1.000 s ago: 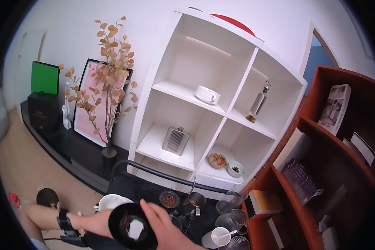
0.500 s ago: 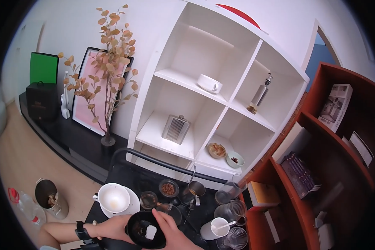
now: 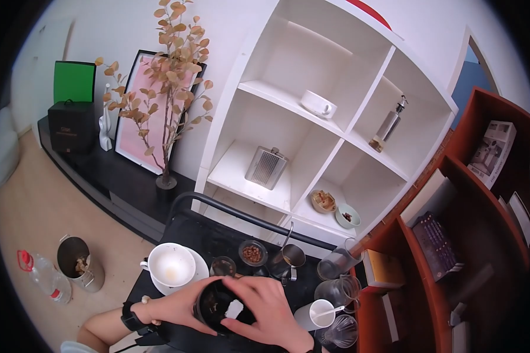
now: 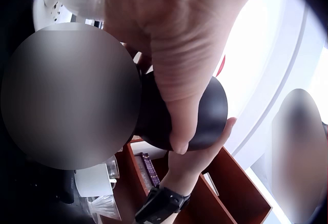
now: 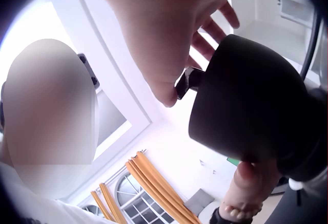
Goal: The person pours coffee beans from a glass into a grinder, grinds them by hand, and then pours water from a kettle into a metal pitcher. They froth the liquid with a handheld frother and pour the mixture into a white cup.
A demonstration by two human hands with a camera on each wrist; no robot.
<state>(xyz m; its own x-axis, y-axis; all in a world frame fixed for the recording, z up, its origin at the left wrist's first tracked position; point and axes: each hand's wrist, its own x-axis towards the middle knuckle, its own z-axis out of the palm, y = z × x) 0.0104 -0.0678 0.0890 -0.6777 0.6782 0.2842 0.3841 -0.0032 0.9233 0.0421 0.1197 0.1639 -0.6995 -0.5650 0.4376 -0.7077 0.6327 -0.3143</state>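
My left hand (image 3: 185, 306) holds a black cup (image 4: 212, 114), its thumb laid across the dark outer wall in the left wrist view. The mouth faces up toward the head camera, and a bright white patch (image 3: 234, 309) shows inside. Over the right side of the mouth is my right hand (image 3: 271, 309). Its thumb and fingers close around a small black piece (image 5: 189, 82) that sticks out past the rim in the right wrist view. What this piece is, I cannot tell. A white cup (image 3: 171, 265) on a saucer (image 3: 201, 272) stands just left of the hands.
On the black cart (image 3: 188, 226) are a dish of brown beans (image 3: 252, 253), a metal pitcher (image 3: 293, 256), several glass vessels and a white mug (image 3: 312, 315) with a spoon. A metal bin (image 3: 88, 273) and plastic bottle (image 3: 52, 279) stand on the floor. White shelves (image 3: 241, 88) rise behind.
My right hand has moved from the side of the black cup to over its mouth. The left hand keeps its hold. The head view has shifted, bringing more of the cart and floor into sight.
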